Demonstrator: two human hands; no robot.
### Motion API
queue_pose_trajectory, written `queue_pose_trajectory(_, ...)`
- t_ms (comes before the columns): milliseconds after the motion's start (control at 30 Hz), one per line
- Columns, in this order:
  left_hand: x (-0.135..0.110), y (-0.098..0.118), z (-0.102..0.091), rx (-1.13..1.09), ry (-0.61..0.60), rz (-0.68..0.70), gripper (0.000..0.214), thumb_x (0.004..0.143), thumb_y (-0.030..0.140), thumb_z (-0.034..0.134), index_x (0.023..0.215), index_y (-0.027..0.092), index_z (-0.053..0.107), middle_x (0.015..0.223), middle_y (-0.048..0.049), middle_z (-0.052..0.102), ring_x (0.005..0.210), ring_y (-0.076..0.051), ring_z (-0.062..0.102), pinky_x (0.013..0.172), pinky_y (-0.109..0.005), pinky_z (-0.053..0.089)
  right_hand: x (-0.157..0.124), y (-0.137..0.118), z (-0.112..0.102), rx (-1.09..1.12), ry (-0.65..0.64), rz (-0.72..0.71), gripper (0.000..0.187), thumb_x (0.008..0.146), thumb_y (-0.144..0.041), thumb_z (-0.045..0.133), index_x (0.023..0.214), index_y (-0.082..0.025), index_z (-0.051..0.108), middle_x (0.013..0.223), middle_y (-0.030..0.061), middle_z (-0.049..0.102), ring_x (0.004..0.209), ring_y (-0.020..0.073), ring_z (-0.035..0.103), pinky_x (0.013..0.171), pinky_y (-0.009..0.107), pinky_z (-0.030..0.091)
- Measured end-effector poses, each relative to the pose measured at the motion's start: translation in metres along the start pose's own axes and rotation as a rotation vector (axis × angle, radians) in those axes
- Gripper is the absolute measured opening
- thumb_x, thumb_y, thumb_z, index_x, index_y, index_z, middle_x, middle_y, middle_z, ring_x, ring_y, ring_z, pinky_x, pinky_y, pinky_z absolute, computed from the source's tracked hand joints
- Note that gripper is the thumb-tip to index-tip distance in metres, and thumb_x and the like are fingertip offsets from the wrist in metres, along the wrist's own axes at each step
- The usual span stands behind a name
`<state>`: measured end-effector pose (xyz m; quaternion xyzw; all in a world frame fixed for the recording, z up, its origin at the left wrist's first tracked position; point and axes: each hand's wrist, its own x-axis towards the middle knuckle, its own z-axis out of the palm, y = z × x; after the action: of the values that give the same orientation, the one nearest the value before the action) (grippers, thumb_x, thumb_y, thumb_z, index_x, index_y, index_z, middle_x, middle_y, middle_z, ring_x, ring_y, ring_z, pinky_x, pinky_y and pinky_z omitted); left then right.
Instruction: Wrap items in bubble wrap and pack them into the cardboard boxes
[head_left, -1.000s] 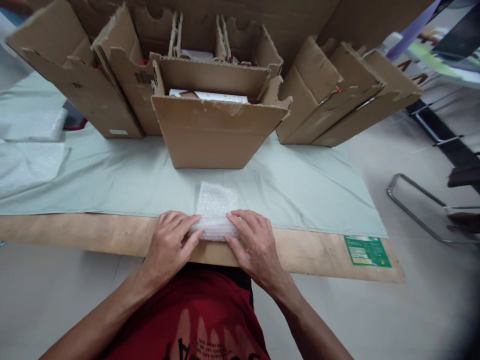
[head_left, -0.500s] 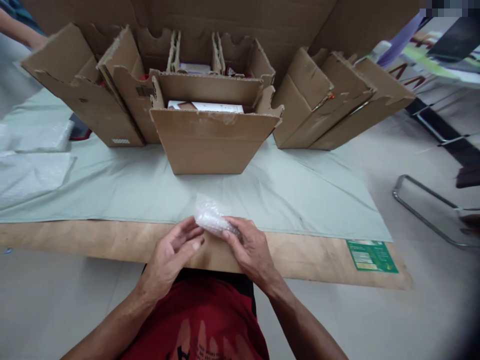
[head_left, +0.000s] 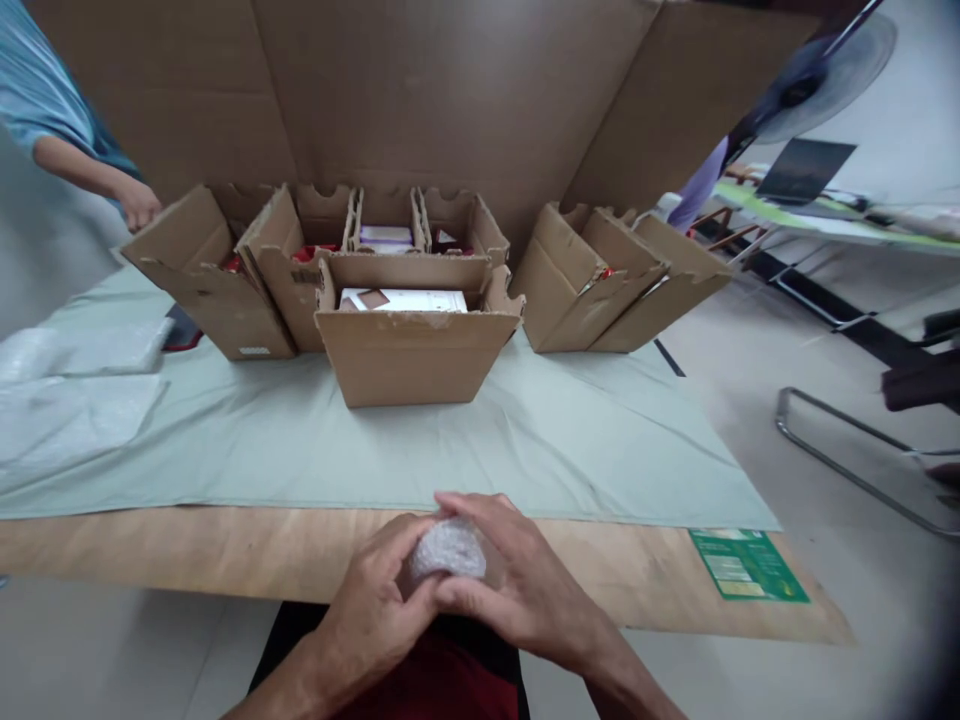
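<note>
A small bundle of clear bubble wrap [head_left: 450,550] sits between my two hands, over the wooden front edge of the table. My left hand [head_left: 379,590] curls around its left side, thumb in front. From the right, my right hand [head_left: 517,580] closes over it, with fingers across the far side and thumb along the near side. Whatever lies inside the wrap cannot be made out. Beyond my hands, a cardboard box [head_left: 412,355] holding white flat boxes [head_left: 420,300] stands on the pale green cloth [head_left: 300,450].
More open cardboard bins [head_left: 217,280] stand behind, left and right [head_left: 600,280]. Bubble wrap sheets [head_left: 75,400] lie at left. A green printed sheet [head_left: 750,565] is at the right table edge. Another person's hand [head_left: 139,203] is near the left bin. A fan [head_left: 825,80] stands at back right.
My left hand, earlier apart with loose fingers, now grips the bundle with the right. The loose wrap end is folded into a compact shape. The view has tilted upward.
</note>
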<state>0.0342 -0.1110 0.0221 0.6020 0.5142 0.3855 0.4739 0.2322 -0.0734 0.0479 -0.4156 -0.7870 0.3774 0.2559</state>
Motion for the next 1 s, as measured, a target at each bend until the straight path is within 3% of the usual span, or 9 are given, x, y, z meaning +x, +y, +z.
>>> queue_pose_trajectory(100, 0.000, -0.005, 0.001, 0.004, 0.022, -0.048, 0.035, 0.081, 0.019, 0.064, 0.116, 0.024, 0.069, 0.113, -0.0037, 0.074, 0.103, -0.021, 0.069, 0.091, -0.030, 0.054, 0.001, -0.004, -0.003, -0.060, 0.103, 0.017, 0.017, 0.092, -0.027, 0.066, 0.108, -0.023, 0.069, 0.100, 0.0056, 0.076, 0.090, 0.0218, 0.069, 0.089, 0.038, 0.055)
queue_pose_trajectory(233, 0.003, -0.011, -0.007, -0.012, -0.132, -0.109, 0.035, 0.084, 0.016, 0.055, 0.113, 0.023, 0.072, 0.102, -0.0023, 0.075, 0.092, -0.019, 0.069, 0.082, -0.026, 0.054, 0.000, -0.002, -0.012, -0.111, 0.104, 0.038, 0.018, 0.088, -0.028, 0.069, 0.105, -0.022, 0.068, 0.094, 0.0052, 0.075, 0.087, 0.0223, 0.069, 0.083, 0.037, 0.056)
queue_pose_trajectory(400, 0.016, -0.007, -0.034, 0.059, -0.159, -0.038, 0.036, 0.084, 0.025, 0.062, 0.118, 0.024, 0.073, 0.105, -0.0039, 0.077, 0.094, -0.021, 0.071, 0.085, -0.028, 0.055, 0.011, -0.013, -0.045, -0.178, 0.075, -0.019, 0.014, 0.084, -0.024, 0.072, 0.098, -0.021, 0.071, 0.087, 0.0034, 0.075, 0.083, 0.0219, 0.069, 0.074, 0.034, 0.056)
queue_pose_trajectory(533, 0.031, -0.010, -0.056, 0.045, 0.026, 0.059, 0.052, 0.085, 0.045, 0.065, 0.132, 0.024, 0.065, 0.116, -0.0090, 0.077, 0.108, -0.026, 0.072, 0.095, -0.037, 0.057, 0.043, -0.037, -0.101, -0.029, 0.375, -0.095, 0.010, 0.088, -0.026, 0.072, 0.098, -0.027, 0.072, 0.086, -0.0013, 0.074, 0.077, 0.0164, 0.069, 0.069, 0.028, 0.056)
queue_pose_trajectory(633, 0.041, -0.023, -0.057, 0.063, 0.114, 0.005, 0.038, 0.090, 0.042, 0.059, 0.120, 0.022, 0.070, 0.106, -0.0094, 0.079, 0.099, -0.025, 0.076, 0.077, -0.032, 0.062, 0.093, -0.043, -0.138, 0.129, 0.712, -0.236, 0.024, 0.086, -0.031, 0.076, 0.109, -0.029, 0.069, 0.100, 0.0000, 0.076, 0.090, 0.0175, 0.071, 0.078, 0.030, 0.059)
queue_pose_trajectory(700, 0.045, -0.032, -0.052, 0.087, 0.135, 0.028, 0.027, 0.090, 0.037, 0.058, 0.107, 0.022, 0.073, 0.099, -0.0085, 0.080, 0.092, -0.023, 0.077, 0.072, -0.030, 0.062, 0.132, -0.037, -0.153, 0.113, 0.727, -0.215, 0.026, 0.085, -0.034, 0.073, 0.109, -0.026, 0.067, 0.109, 0.0036, 0.076, 0.101, 0.0202, 0.071, 0.088, 0.035, 0.058)
queue_pose_trajectory(767, 0.048, -0.039, -0.048, 0.095, 0.144, 0.097, 0.022, 0.091, 0.033, 0.057, 0.100, 0.022, 0.073, 0.095, -0.0072, 0.079, 0.088, -0.021, 0.077, 0.075, -0.030, 0.063, 0.162, -0.026, -0.159, -0.046, 0.668, -0.077, 0.026, 0.084, -0.035, 0.069, 0.106, -0.022, 0.065, 0.105, 0.0071, 0.077, 0.097, 0.0234, 0.073, 0.087, 0.040, 0.058)
queue_pose_trajectory(867, 0.048, -0.043, -0.046, 0.085, 0.155, 0.138, 0.019, 0.091, 0.030, 0.057, 0.099, 0.022, 0.073, 0.092, -0.0060, 0.079, 0.085, -0.020, 0.076, 0.075, -0.029, 0.063, 0.182, -0.022, -0.158, -0.544, 0.600, 0.149, 0.036, 0.082, -0.031, 0.067, 0.114, -0.016, 0.065, 0.098, 0.0113, 0.077, 0.092, 0.0296, 0.073, 0.086, 0.046, 0.056)
queue_pose_trajectory(1000, 0.046, -0.046, -0.048, 0.082, 0.123, 0.157, 0.019, 0.092, 0.027, 0.056, 0.100, 0.022, 0.073, 0.095, -0.0065, 0.078, 0.089, -0.020, 0.075, 0.078, -0.030, 0.062, 0.184, -0.054, -0.149, -1.162, 0.452, 0.306, 0.044, 0.086, -0.028, 0.063, 0.126, -0.012, 0.063, 0.093, 0.0150, 0.077, 0.096, 0.0360, 0.073, 0.095, 0.053, 0.047)
